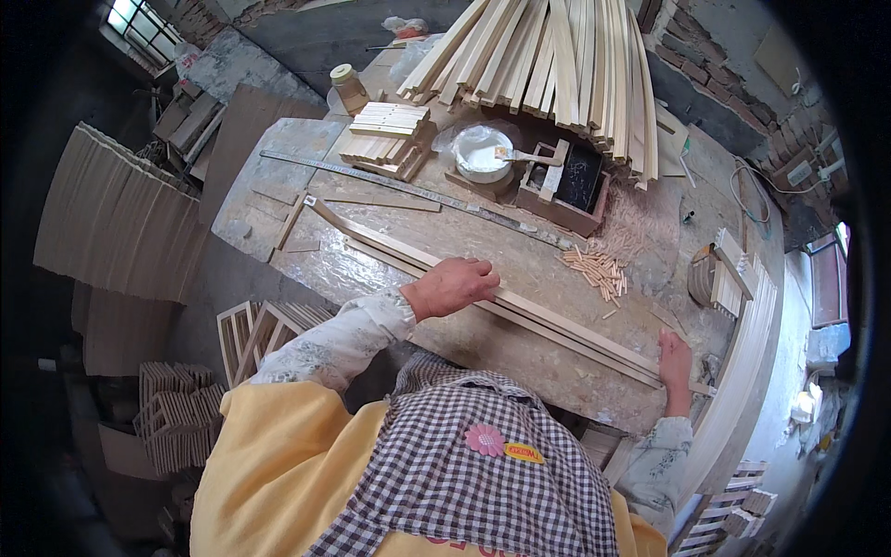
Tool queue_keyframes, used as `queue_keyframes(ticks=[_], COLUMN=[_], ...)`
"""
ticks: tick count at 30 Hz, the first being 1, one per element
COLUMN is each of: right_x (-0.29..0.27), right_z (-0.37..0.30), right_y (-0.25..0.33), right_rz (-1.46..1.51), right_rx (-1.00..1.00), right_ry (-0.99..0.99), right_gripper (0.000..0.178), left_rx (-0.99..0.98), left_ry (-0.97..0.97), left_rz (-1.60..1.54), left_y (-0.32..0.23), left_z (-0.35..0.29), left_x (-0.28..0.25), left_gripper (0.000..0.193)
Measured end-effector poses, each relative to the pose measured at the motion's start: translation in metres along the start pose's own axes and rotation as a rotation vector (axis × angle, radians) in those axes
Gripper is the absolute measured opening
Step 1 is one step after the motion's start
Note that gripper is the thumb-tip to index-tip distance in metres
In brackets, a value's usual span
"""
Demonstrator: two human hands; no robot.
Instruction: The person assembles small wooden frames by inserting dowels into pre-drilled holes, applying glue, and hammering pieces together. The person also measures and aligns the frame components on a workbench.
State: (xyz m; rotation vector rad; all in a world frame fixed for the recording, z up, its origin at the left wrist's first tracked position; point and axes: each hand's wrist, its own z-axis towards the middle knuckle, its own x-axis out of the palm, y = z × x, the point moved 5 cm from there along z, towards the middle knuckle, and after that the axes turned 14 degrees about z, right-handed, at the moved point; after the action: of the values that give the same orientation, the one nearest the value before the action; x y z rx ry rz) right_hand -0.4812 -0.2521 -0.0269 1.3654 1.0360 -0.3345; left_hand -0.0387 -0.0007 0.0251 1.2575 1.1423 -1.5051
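Two long pale wooden strips (571,327) lie side by side along the front of the workbench, slanting from the upper left down to the right. My left hand (453,286) is closed over them near the middle, fingers curled across the far strip. At their right end is my right hand (676,364), its fingers bent together around the strip end; my hand partly hides the contact there. Beyond the strips a heap of short wooden dowels (597,271) is spread on the bench. A long metal ruler (408,187) lies farther back.
A white tub of glue (483,153) with a brush (520,156) stands beside a dark-lined wooden box (585,178). Many loose strips (557,65) are piled at the back. Stacked wooden pieces (385,135) and a jar (349,88) sit at back left. Assembled frames (264,330) lean left of the bench.
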Motion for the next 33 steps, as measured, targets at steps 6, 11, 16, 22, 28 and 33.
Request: queue_keyframes(ticks=[6,11,16,22,28,33], right_x=[0.001,0.001,0.005,0.003,0.003,0.004], right_z=[-0.003,-0.001,0.004,-0.001,0.001,-0.006], right_y=[0.005,-0.002,-0.002,-0.003,0.004,0.017], right_rz=[0.038,-0.02,-0.048,0.0,-0.073,-0.13], right_rx=[0.042,-0.021,-0.034,0.052,0.044,-0.043], right_ry=[0.009,-0.007,0.0,-0.006,-0.009,-0.097], right_gripper=[0.056,0.051,0.051,0.055,0.053,0.046], left_rx=[0.011,-0.001,-0.022,-0.201,-0.592,-0.585], left_ry=[0.004,-0.039,0.012,-0.497,-0.117,-0.14], left_rz=[-0.008,-0.025,0.012,0.014,0.042,0.108], left_y=[0.002,0.008,0.013,0.002,0.042,0.05], left_z=[-0.002,0.0,0.001,0.014,0.004,0.0], left_x=[0.004,0.008,0.006,-0.072,-0.016,0.015], left_gripper=[0.019,0.022,0.032,0.05,0.031,0.037])
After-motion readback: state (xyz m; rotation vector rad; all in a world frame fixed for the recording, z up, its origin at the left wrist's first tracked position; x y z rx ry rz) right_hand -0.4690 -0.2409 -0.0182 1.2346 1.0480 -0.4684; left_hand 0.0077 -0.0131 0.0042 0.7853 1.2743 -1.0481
